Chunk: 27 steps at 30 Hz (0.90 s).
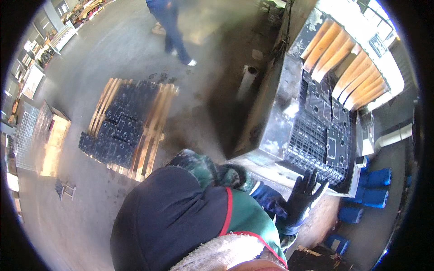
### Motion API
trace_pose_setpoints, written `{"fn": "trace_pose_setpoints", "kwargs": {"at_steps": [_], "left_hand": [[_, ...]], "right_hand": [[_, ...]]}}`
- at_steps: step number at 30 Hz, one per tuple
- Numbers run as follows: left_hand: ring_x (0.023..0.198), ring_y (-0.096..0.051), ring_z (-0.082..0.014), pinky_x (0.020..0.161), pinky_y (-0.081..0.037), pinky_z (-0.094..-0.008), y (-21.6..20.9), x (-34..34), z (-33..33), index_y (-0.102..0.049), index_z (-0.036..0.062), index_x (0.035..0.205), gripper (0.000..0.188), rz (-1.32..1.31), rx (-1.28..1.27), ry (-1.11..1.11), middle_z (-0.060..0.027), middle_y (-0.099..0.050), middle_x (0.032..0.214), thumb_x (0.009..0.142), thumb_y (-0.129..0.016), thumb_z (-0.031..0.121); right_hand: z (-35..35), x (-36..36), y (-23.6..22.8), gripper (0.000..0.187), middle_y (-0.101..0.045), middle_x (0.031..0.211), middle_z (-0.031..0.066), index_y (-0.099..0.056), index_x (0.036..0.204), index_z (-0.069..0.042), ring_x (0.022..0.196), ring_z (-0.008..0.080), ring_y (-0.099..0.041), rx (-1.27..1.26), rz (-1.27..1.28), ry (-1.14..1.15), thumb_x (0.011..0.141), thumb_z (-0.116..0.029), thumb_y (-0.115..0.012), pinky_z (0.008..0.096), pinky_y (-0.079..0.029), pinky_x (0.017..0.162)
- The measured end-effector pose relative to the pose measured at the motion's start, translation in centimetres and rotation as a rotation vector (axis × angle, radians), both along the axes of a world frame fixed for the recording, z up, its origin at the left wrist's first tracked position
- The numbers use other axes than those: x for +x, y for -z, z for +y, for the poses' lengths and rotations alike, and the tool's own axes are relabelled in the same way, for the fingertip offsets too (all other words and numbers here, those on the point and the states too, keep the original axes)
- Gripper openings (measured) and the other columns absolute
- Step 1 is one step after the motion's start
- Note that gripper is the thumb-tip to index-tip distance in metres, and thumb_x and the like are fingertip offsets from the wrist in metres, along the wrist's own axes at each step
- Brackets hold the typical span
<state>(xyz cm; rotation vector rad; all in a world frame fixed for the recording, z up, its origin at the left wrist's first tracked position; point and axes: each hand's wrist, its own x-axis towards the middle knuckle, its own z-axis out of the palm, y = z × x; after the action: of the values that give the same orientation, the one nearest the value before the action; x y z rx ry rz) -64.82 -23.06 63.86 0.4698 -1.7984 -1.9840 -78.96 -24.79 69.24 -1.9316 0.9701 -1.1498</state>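
Note:
My right hand (302, 198), in a dark glove, is held up with its fingers spread, beside the near edge of a metal machine bed (312, 135). Nothing shows in it. My left arm bends across my front in a dark sleeve with a green patterned cuff (199, 167). At its end, what looks like my left hand (231, 175) is a dark rounded shape, its fingers hidden. On the machine's mesh belt (305, 142) lie several black metal plates (337, 147) with round holes. Orange-brown strip curtains (334, 49) hang over the far end of the belt.
Left of me, a wooden pallet (151, 149) bears several black holed plates (120, 131). A wooden crate (56, 144) and a wire mesh panel (26, 135) stand further left. A person's legs (169, 31) show beyond. A pipe post (246, 81) stands near the machine; blue containers (375, 198) are right.

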Motion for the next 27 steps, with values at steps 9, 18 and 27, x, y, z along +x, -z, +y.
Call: {"fn": "trace_pose_setpoints", "kwargs": {"at_steps": [9,18,27], "left_hand": [[0.080,-0.065,-0.0353,0.074,-0.050,-0.0446,-2.6,-6.2,-0.7,-0.068,0.0012,0.101,0.047,-0.285,-0.285,-0.167,-0.0203,-0.069,0.090,0.094,-0.056,0.046],[0.082,-0.066,-0.0313,0.077,-0.050,-0.0417,-6.2,-6.3,-6.2,-0.071,0.0049,0.094,0.049,-0.342,-0.335,-0.019,-0.0163,-0.070,0.084,0.092,-0.057,0.051],[0.101,-0.067,-0.0204,0.090,-0.054,-0.0331,-0.9,-0.9,-8.8,-0.060,-0.0030,0.121,0.029,0.141,0.315,-0.276,-0.0130,-0.068,0.110,0.101,-0.051,0.016]], "right_hand": [[-0.2,-4.4,-3.2,0.082,-0.030,0.154,0.0144,-0.016,0.155,-0.017,0.138,0.0335,-0.035,0.489,-0.677,-0.107,0.092,-0.054,-0.054,0.0564,-0.038,0.106],[-3.9,-7.4,-4.0,0.061,-0.043,0.148,0.0129,-0.034,0.149,-0.007,0.132,0.0270,-0.045,0.785,-0.617,0.068,0.098,-0.038,-0.047,0.0399,-0.038,0.107],[-6.8,-14.2,3.2,0.042,-0.060,0.129,0.0171,-0.046,0.137,0.002,0.115,0.0262,-0.060,0.855,-0.595,0.082,0.100,-0.016,-0.047,0.0351,-0.049,0.096]]}}
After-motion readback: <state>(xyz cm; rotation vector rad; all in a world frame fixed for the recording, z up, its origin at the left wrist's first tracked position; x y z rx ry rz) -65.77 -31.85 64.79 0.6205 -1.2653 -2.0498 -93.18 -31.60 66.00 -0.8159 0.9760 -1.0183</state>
